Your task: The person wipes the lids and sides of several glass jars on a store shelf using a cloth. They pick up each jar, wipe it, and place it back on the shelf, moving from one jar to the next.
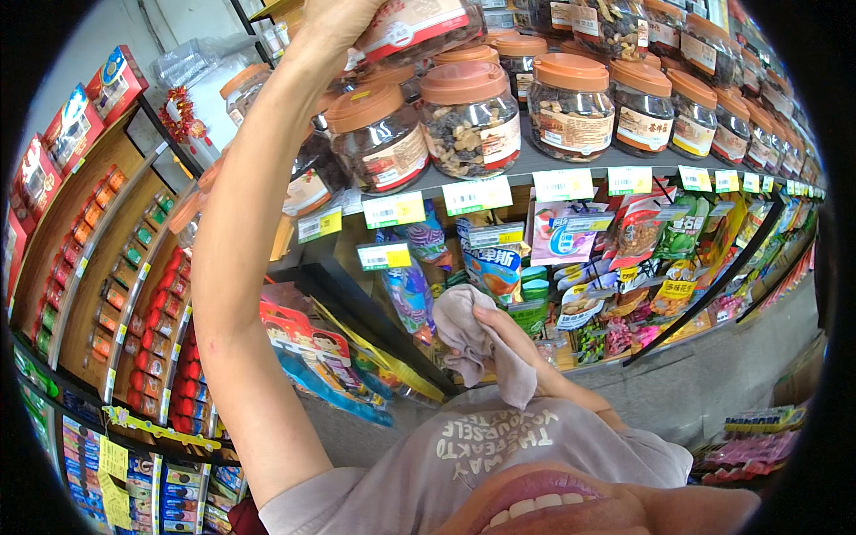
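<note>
My left arm is raised across the left side of the view. My left hand [340,19] is at the top edge, its fingers partly cut off, on a tilted clear plastic jar [424,30] with a red and cream label. Lower down, in front of my chest, my right hand [511,338] grips a crumpled greyish-pink cloth [468,328]. Below the tilted jar, a jar of dark contents [378,150] and a jar of nuts or dried pieces [468,130], both with orange screw lids, stand on the grey shelf [525,160].
More orange-lidded jars [572,114] line the shelf to the right. Price tags [478,194] run along its front edge. Snack bags [491,257] hang on hooks below. At left, wooden shelving [87,267] holds small red-lidded jars [160,321]. Packets [752,448] lie low at right.
</note>
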A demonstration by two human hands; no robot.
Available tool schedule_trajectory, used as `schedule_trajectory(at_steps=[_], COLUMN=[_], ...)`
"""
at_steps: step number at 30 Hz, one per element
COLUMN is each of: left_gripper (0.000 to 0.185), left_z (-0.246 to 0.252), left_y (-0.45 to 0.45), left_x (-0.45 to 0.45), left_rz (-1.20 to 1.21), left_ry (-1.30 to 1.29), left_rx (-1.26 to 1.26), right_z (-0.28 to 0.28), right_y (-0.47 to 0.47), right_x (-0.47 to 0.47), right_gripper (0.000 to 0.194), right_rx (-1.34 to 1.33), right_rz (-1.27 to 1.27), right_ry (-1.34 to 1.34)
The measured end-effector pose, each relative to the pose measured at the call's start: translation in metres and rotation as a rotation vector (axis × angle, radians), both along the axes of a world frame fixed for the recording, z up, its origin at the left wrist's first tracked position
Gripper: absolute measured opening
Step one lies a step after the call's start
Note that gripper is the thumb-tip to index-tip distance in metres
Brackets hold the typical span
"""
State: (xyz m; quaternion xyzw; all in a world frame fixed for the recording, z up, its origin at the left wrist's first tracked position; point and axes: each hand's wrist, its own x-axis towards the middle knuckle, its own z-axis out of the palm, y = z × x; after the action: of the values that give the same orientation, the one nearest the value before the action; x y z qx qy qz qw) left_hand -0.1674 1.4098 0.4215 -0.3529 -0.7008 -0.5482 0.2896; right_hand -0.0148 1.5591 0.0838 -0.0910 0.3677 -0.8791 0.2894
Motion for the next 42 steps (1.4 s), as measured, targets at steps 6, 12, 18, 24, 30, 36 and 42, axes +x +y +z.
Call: schedule_trajectory(at_steps=[6, 12, 18, 24, 30, 36, 42], left_gripper=[0.043, 0.059, 0.071, 0.098, 0.106, 0.113, 0.126], left_z=[0.011, 0.003, 0.005, -0.012, -0.02, -0.019, -0.008], left_y=[0.057, 0.135, 0.178, 0.187, 0.194, 0.198, 0.197], left_x=[-0.036, -0.074, -0.122, -0.149, -0.176, -0.199, -0.192], left_rz=[-0.168, 0.152, 0.045, 0.46, 0.696, 0.789, 0.814], left_ry=[-0.027, -0.01, -0.125, 0.084, 0.09, 0.046, -0.089], left_rx=[-0.086, 0.167, 0.026, -0.162, -0.238, -0.271, -0.344], right_z=[-0.006, -0.007, -0.016, -0.02, -0.013, -0.013, -0.012], right_y=[0.028, 0.061, 0.099, 0.122, 0.129, 0.138, 0.142], right_x=[-0.02, -0.037, -0.052, -0.068, -0.076, -0.081, -0.084], right_gripper=[0.044, 0.049, 0.048, 0.044, 0.046, 0.053, 0.052], right_rx=[0.017, 0.016, -0.019, -0.088, -0.05, 0.013, -0.018], right_rz=[0.008, 0.03, -0.022, -0.076, -0.079, -0.105, -0.107], right_ry=[-0.001, -0.011, -0.031, -0.092, -0.118, -0.098, -0.142])
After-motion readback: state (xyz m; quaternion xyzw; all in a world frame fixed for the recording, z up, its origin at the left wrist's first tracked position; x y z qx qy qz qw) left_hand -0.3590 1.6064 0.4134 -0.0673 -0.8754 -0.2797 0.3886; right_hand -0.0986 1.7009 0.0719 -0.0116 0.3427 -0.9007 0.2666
